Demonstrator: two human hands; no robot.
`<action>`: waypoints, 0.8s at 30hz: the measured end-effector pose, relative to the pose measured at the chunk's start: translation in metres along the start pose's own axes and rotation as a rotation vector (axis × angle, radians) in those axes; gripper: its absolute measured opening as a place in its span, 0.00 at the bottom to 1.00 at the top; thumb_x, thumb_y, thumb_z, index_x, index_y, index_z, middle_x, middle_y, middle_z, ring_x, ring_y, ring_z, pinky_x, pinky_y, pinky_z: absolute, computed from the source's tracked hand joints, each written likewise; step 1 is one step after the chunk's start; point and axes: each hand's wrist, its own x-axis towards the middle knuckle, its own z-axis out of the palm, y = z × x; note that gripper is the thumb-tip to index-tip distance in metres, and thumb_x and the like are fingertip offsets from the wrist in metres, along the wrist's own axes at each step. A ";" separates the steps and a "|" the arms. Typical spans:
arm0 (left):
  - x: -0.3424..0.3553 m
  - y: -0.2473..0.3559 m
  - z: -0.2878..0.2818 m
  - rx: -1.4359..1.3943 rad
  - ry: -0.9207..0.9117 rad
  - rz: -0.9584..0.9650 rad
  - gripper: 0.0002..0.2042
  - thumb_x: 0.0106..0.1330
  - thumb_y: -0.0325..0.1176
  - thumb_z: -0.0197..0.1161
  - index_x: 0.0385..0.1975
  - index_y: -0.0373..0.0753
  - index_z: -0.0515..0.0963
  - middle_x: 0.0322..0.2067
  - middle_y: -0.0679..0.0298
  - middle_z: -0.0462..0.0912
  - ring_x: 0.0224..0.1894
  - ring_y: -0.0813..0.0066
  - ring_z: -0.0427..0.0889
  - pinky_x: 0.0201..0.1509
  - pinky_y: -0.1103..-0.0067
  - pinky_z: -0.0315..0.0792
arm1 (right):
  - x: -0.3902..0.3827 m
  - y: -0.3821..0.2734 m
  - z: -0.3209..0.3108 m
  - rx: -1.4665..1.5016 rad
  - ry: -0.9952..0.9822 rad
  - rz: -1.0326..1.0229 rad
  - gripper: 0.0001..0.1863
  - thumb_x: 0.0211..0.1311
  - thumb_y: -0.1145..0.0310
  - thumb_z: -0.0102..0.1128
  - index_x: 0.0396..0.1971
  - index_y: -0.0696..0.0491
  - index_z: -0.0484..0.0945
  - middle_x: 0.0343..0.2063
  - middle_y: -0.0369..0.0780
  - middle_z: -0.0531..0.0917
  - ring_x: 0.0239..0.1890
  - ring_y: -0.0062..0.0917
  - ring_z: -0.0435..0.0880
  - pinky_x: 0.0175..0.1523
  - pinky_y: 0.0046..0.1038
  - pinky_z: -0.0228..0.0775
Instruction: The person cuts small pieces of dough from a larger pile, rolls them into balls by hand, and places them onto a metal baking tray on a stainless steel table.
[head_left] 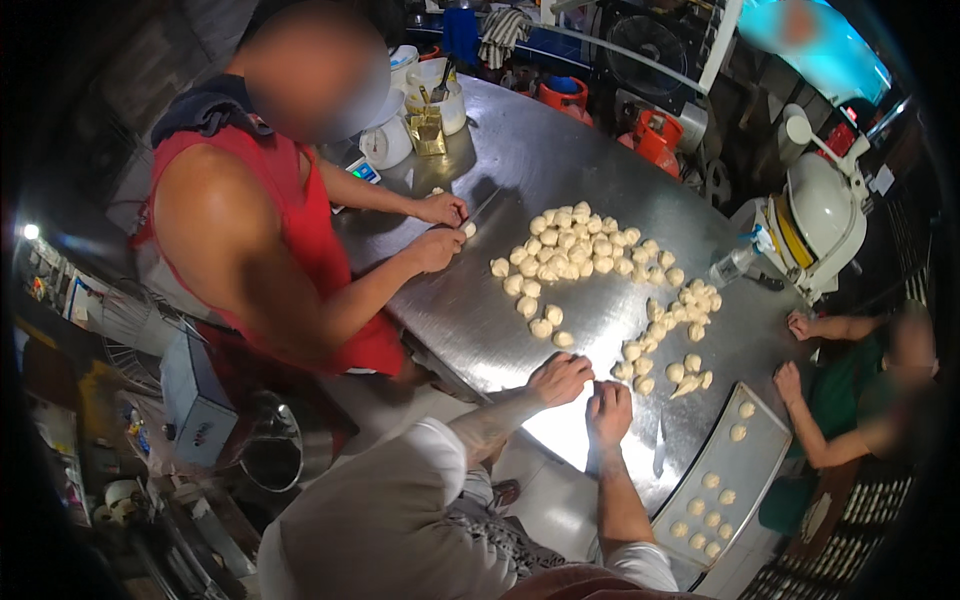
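At the near edge of a steel table (pixel 500 372), my left hand (pixel 562 379) and my right hand (pixel 609 413) are close together with fingers curled. A small pale bit, apparently dough, shows between them, mostly hidden by the fingers. Beyond my hands lies a large cluster of pale dough balls (pixel 575 250). A second group of dough balls (pixel 655 328) reaches down the table toward my right hand. On my right, a metal baking tray (pixel 757 475) carries several shaped dough pieces (pixel 711 480). A thin blade-like tool (pixel 659 452) lies between my right hand and the tray.
At left, a person in red (pixel 315 290) works dough with a blade (pixel 484 205). Another person in green (pixel 850 400) rests hands at the table's right edge. A scale (pixel 363 170), tubs (pixel 388 142) and a gold tin (pixel 429 133) stand far left; a plastic bottle (pixel 735 264) far right.
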 end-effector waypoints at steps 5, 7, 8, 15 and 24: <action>-0.064 0.016 0.001 -0.295 0.044 -0.001 0.06 0.64 0.28 0.65 0.39 0.43 0.84 0.45 0.64 0.84 0.47 0.65 0.85 0.53 0.66 0.79 | -0.076 0.009 -0.031 0.215 -0.128 -0.035 0.14 0.61 0.81 0.59 0.45 0.54 0.85 0.40 0.47 0.81 0.45 0.46 0.84 0.51 0.41 0.78; -0.075 -0.006 -0.008 -0.221 -0.101 0.032 0.07 0.63 0.28 0.65 0.40 0.43 0.84 0.44 0.65 0.84 0.48 0.64 0.86 0.53 0.64 0.80 | -0.080 0.026 -0.052 0.205 -0.201 -0.010 0.15 0.58 0.81 0.62 0.43 0.52 0.86 0.41 0.46 0.81 0.45 0.44 0.84 0.50 0.41 0.79; -0.062 -0.007 -0.010 -0.215 -0.064 -0.085 0.07 0.63 0.28 0.65 0.39 0.46 0.84 0.44 0.67 0.83 0.48 0.66 0.85 0.54 0.66 0.79 | -0.070 0.034 -0.055 0.117 -0.248 -0.030 0.15 0.56 0.81 0.64 0.43 0.51 0.86 0.41 0.46 0.81 0.45 0.44 0.84 0.48 0.41 0.79; -0.037 0.008 0.018 -0.225 0.064 0.066 0.09 0.58 0.26 0.62 0.37 0.43 0.85 0.39 0.66 0.82 0.44 0.65 0.82 0.50 0.69 0.74 | -0.060 -0.009 -0.007 0.214 0.059 0.129 0.18 0.60 0.80 0.60 0.50 0.53 0.84 0.44 0.48 0.82 0.52 0.48 0.81 0.58 0.44 0.77; 0.011 0.002 0.007 -0.059 0.015 0.066 0.07 0.59 0.29 0.65 0.35 0.48 0.86 0.43 0.69 0.83 0.48 0.67 0.82 0.52 0.70 0.74 | -0.022 0.009 -0.010 -0.008 0.108 0.219 0.16 0.58 0.78 0.67 0.47 0.49 0.86 0.42 0.43 0.83 0.46 0.43 0.85 0.51 0.43 0.80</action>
